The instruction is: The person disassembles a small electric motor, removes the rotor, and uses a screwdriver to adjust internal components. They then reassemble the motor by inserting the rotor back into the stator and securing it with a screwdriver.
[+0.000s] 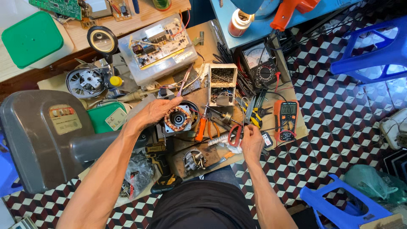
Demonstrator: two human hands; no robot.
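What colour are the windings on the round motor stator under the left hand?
Coppery orange, on the round motor stator by the left hand; seen in the head view.

An electronics repair workshop: a cluttered bench carries multimeters, circuit boards, a motor stator and pliers.

Two meters, two blue stools, perhaps three circuit boards

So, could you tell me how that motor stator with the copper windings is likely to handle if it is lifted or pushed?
The motor stator is probably heavy for its size, given its metal core and dense copper windings. It looks rigid. Its round body might roll if set on edge. The left hand rests on it; the thin red leads look snaggable.
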